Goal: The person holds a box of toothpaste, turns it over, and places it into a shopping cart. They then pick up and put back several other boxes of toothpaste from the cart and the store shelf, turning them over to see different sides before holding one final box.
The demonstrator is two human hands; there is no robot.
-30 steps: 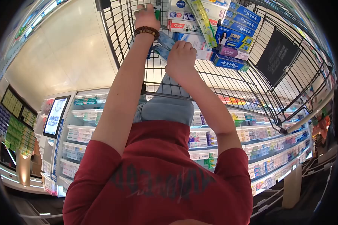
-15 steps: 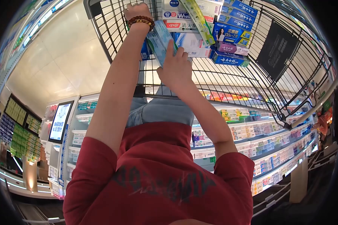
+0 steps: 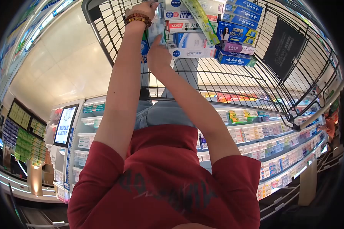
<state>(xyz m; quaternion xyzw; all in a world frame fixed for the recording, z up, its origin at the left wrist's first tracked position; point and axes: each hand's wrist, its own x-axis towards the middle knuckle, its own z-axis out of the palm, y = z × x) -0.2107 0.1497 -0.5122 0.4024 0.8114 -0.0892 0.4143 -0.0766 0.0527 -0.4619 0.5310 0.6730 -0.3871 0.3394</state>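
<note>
A pale blue toothpaste box [image 3: 156, 27] stands lengthwise at the left end of the boxes in the shopping cart [image 3: 143, 91]. My left hand [image 3: 142, 9], with beaded bracelets at the wrist, has its fingers bent against the box's far end. At the near end, my right hand [image 3: 159, 55] is closed round the box, a digit lying along it; its other fingers are partly hidden. Right beside them lie a red and white toothpaste box [image 3: 191, 26] and a white toothpaste box [image 3: 193, 53]. A dark blue box [image 3: 144, 50] shows under my left wrist.
A long yellow-green pack [image 3: 200, 21] lies slanted over the white boxes. Several blue boxes [image 3: 240, 17] are stacked to its right. A black panel [image 3: 284, 49] hangs on the cart's right side. Shelves of packaged goods [image 3: 252, 133] and a lit screen [image 3: 65, 125] stand behind.
The pale blue box has turned from slanted to nearly straight and shifted left. My right hand has moved left with it, and my left hand's fingers have come to its far end.
</note>
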